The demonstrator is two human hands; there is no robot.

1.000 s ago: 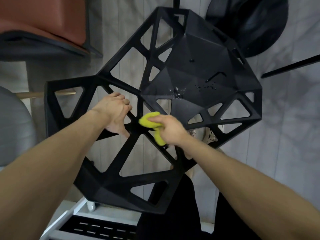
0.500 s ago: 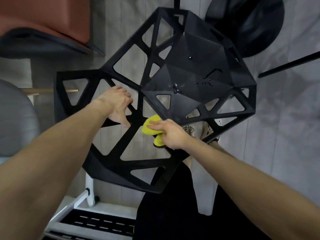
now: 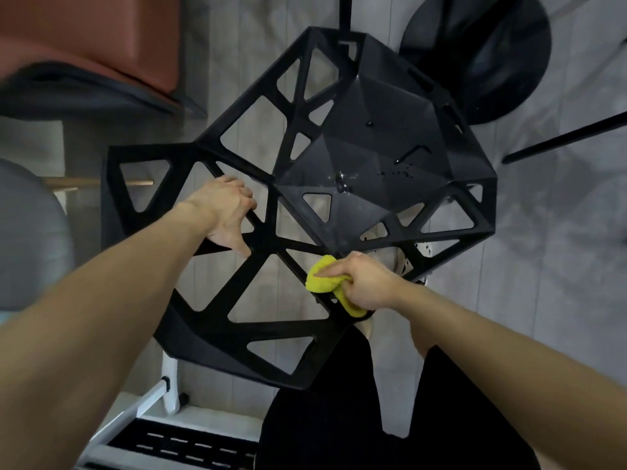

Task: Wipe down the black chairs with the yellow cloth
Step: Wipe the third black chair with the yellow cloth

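Note:
A black chair (image 3: 373,157) with a lattice of triangular openings fills the middle of the head view, seen from above; water drops lie on its seat. My left hand (image 3: 225,215) grips a strut of the backrest lattice, fingers curled over it and thumb below. My right hand (image 3: 364,283) holds the bunched yellow cloth (image 3: 322,278) and presses it against a lower strut at the junction of backrest and seat. Part of the cloth is hidden under my fingers.
A second black round seat (image 3: 481,52) stands at the top right, with a thin black leg (image 3: 559,139) beside it. A brown cushioned seat (image 3: 101,35) is at the top left, a grey rounded chair (image 3: 27,239) at the left edge, a white frame (image 3: 169,395) below.
My right hand slid the yellow cloth down and to the right along the strut toward the chair's lower edge. My left hand kept its grip on the lattice.

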